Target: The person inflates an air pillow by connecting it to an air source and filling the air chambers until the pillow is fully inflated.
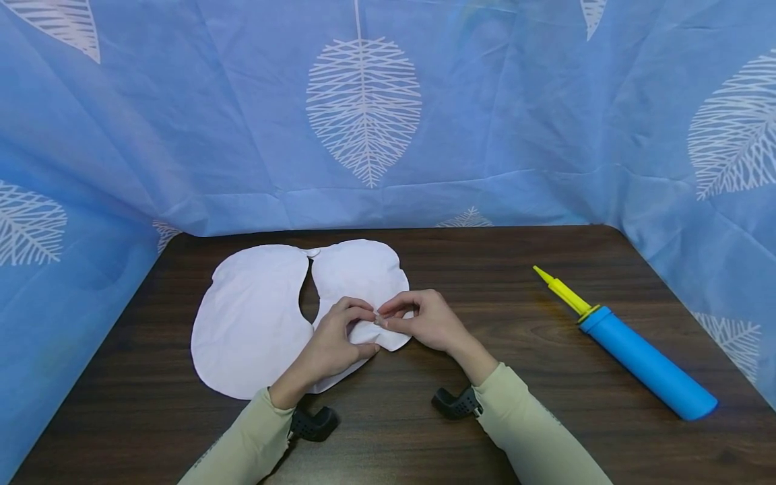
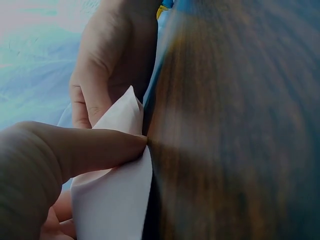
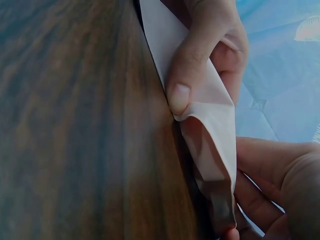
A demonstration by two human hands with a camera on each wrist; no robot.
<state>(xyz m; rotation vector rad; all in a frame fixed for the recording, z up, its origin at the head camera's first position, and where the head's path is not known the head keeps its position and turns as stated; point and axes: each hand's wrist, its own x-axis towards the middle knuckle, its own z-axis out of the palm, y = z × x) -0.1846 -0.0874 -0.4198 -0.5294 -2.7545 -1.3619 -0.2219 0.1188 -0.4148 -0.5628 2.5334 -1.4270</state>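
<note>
A white inflatable neck pillow (image 1: 248,323) lies limp and nearly flat on the table, its two lobes joined by a small tab at the far side. My left hand (image 1: 336,340) grips the right lobe, thumb at the near edge and fingers on top. In the left wrist view that thumb (image 2: 110,147) presses on the white fabric (image 2: 117,205). My right hand (image 1: 430,320) pinches a small pale valve (image 1: 379,319) on the same lobe between thumb and index finger. Puckered, raised fabric (image 3: 215,145) shows between the hands in the right wrist view.
A hand pump (image 1: 645,360) with a blue barrel and yellow nozzle (image 1: 566,293) lies on the right of the dark wooden table (image 1: 485,269). A blue curtain (image 1: 254,135) with white leaf prints hangs behind and along both sides.
</note>
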